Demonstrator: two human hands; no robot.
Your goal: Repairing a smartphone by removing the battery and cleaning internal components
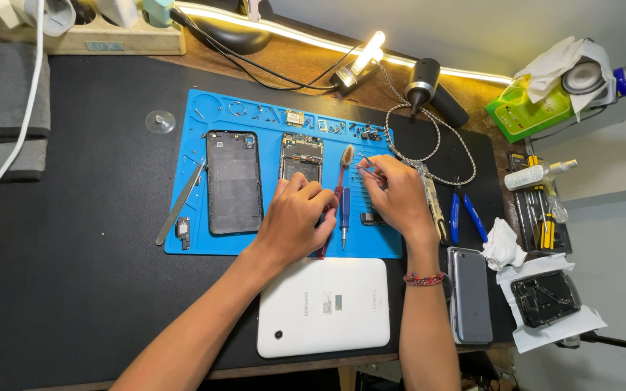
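Bench: dark work surface [88, 239] lit by a small lamp [371, 51] at the far edge, with a blue repair mat [255, 242] laid on it beneath both hands.
Left hand: left hand [295, 217] is seen curled knuckles-up on the mat; what lies under the bent fingers cannot be told.
Right hand: right hand [400, 195] is closed in a pinch on thin tweezers [367, 168], whose tips are pointed toward the left hand.
Opened phone: circuit-board frame [302, 156] is placed just beyond the left hand.
Back cover: dark phone shell [233, 181] is laid flat to the left of the left hand.
Between the hands: red-handled brush [338, 192] and blue screwdriver [345, 210] are laid side by side.
Near side: white tablet [324, 308] is set face down just below the wrists.
Beside the right wrist: grey phone [470, 293] is laid on the bench.
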